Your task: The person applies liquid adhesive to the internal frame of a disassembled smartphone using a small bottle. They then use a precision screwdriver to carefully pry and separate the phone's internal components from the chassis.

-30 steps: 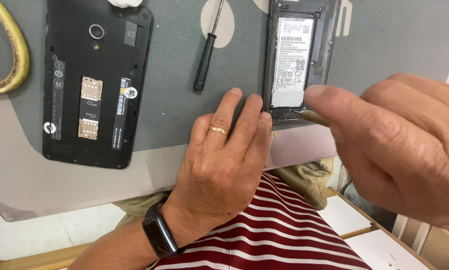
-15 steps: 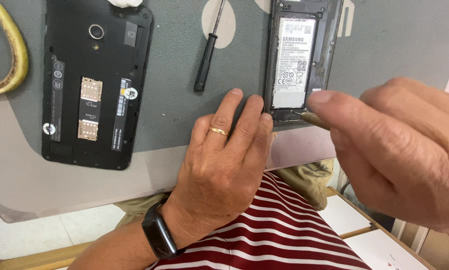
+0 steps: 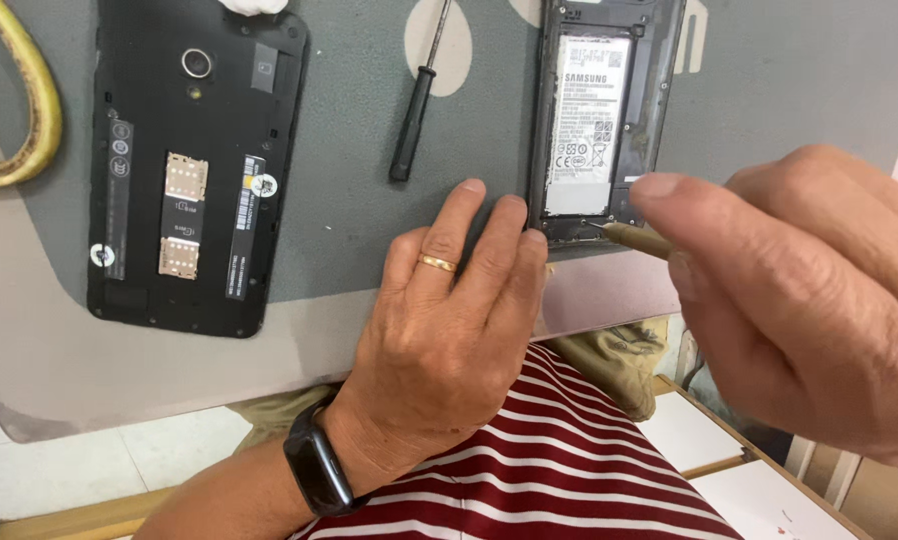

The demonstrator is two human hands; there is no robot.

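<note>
r hand (image 3: 809, 310) tool tip (image 3: 597, 226) at phone (image 3: 606, 120) bottom edge, l hand (image 3: 449, 320) beside.

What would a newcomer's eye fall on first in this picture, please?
Probably the right hand, large in the foreground, holding a brass-coloured tool to the lower edge of an opened phone with its battery showing. The left hand steadies that phone, while a second opened black phone lies further left.

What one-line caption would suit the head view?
Left hand steadies an opened phone while right hand probes it with a brass-coloured tool.
</note>
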